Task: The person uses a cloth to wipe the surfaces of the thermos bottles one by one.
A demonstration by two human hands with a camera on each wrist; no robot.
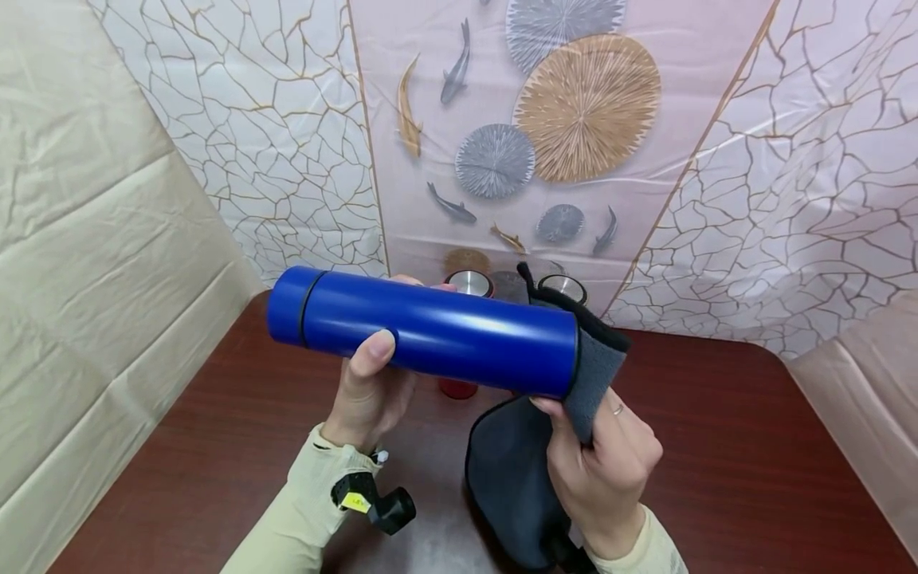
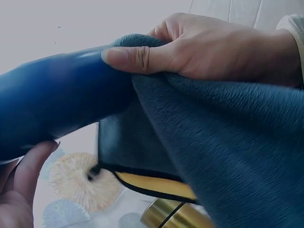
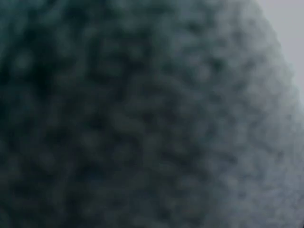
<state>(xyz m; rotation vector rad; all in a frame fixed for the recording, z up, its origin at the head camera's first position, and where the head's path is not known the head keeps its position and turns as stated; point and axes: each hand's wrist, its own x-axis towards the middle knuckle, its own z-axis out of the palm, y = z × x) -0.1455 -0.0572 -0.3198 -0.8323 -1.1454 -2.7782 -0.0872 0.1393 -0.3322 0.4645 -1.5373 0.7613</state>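
Observation:
A blue thermos bottle (image 1: 445, 331) is held up nearly level above the table, its capped end to the left. My left hand (image 1: 376, 391) grips it from below, thumb on the near side. My right hand (image 1: 606, 462) pinches a grey cloth (image 1: 601, 375) with black edging against the bottle's right end. The cloth hangs below that hand, and its yellow underside shows in the left wrist view, where the right thumb (image 2: 121, 58) presses on the bottle's end. Blurred grey cloth (image 3: 142, 118) fills most of the right wrist view.
Behind the blue bottle stand two more bottles, a red one (image 1: 459, 388) and another with a silver top (image 1: 562, 287), both mostly hidden. A gold cylinder (image 2: 175, 214) shows in the left wrist view. The brown table (image 1: 731, 446) meets patterned curtains at the back.

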